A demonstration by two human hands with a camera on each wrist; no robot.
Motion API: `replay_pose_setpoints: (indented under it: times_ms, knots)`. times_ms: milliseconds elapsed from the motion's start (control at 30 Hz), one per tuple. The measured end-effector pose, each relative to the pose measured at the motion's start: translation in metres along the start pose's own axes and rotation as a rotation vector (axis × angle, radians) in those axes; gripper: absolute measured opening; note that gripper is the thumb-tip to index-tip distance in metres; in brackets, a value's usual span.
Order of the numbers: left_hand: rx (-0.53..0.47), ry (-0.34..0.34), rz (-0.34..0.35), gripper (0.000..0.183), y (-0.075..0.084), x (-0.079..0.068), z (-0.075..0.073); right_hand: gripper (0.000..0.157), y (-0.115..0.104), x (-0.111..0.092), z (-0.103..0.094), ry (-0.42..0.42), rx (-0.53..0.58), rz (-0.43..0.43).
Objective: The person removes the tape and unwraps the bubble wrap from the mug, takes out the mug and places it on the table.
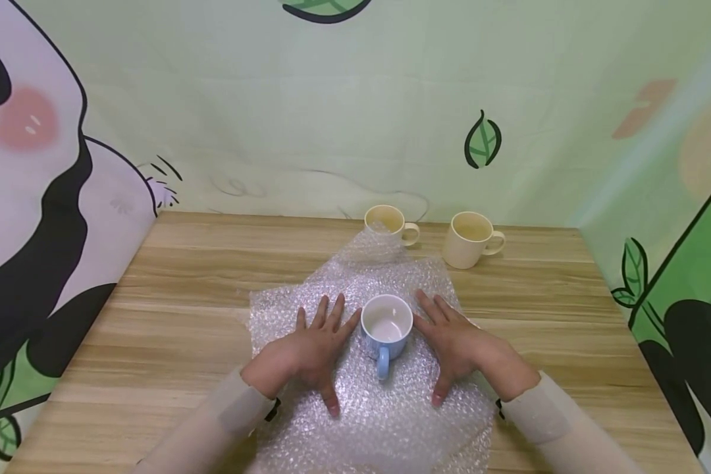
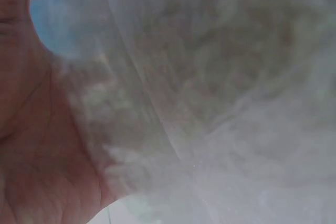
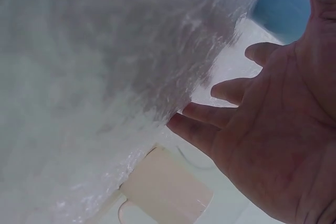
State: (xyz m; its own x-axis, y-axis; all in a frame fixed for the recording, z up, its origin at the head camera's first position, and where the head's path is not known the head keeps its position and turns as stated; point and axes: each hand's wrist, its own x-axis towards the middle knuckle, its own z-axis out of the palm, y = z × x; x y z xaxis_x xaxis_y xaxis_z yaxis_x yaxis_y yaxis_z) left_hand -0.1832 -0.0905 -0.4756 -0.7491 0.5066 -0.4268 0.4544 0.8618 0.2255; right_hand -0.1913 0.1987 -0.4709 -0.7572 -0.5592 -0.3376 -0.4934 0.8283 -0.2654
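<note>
A light blue mug (image 1: 385, 329), white inside, stands upright on a sheet of bubble wrap (image 1: 367, 428) with its handle toward me. To its left my left hand (image 1: 315, 352) is spread over the wrap, fingers straight, index fingertip close by the mug's side. On the other side my right hand (image 1: 459, 345) lies spread too, its index finger beside the mug. In the right wrist view, blue mug (image 3: 283, 9) shows past the right hand's fingers, with wrap (image 3: 105, 77) in front. The left wrist view is mostly blurred wrap (image 2: 220, 103) beside the palm (image 2: 42, 145).
Two cream mugs stand at the back of the wooden table (image 1: 184, 309). One cream mug (image 1: 467, 247) is on bare wood at the right; the other cream mug (image 1: 385, 216) is partly covered by the wrap's far corner. A printed cloth backdrop (image 1: 332, 118) rises behind the table.
</note>
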Motion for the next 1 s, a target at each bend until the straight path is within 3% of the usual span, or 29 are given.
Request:
replay_pose_setpoints:
  times_ms: [533, 1000]
  knots:
    - [0.004, 0.003, -0.008, 0.173, -0.0002, -0.0002, 0.0038, 0.153, -0.0007, 0.0006, 0.0018, -0.022, -0.026, 0.035]
    - [0.065, -0.013, -0.040, 0.174, 0.0046, 0.0016, 0.0037, 0.155, -0.0049, 0.0002, 0.0014, -0.003, -0.056, 0.031]
